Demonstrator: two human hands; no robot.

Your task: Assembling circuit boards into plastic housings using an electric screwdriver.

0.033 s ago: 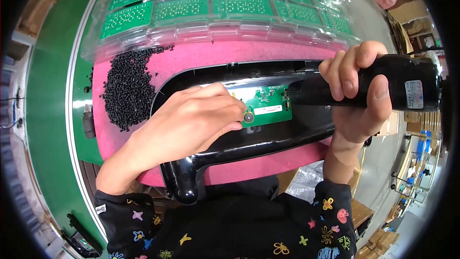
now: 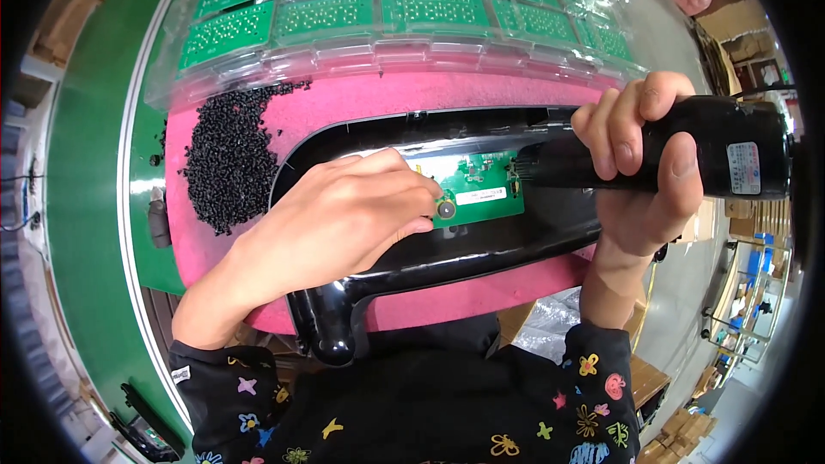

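Observation:
A long black plastic shell (image 2: 464, 249) lies open side up, with a rounded stub at its lower left. Inside it sits a green circuit board (image 2: 490, 202) with a white label strip and a round dark part near its left end. My left hand (image 2: 344, 210) reaches over the shell, fingers closed together at the board's left edge; whatever they pinch is hidden. My right hand (image 2: 644, 146) wraps around a black cylindrical part (image 2: 718, 150) with a small white label. Thin dark strands (image 2: 526, 167) meet the board's right end near that part.
A pink work surface (image 2: 369, 90) lies under the shell. On its left is a heap of small black pieces (image 2: 228, 163). Clear plastic trays (image 2: 344, 56) with several green boards (image 2: 331, 13) stand behind. Cartons and a shelf rack (image 2: 756, 292) are at the far right.

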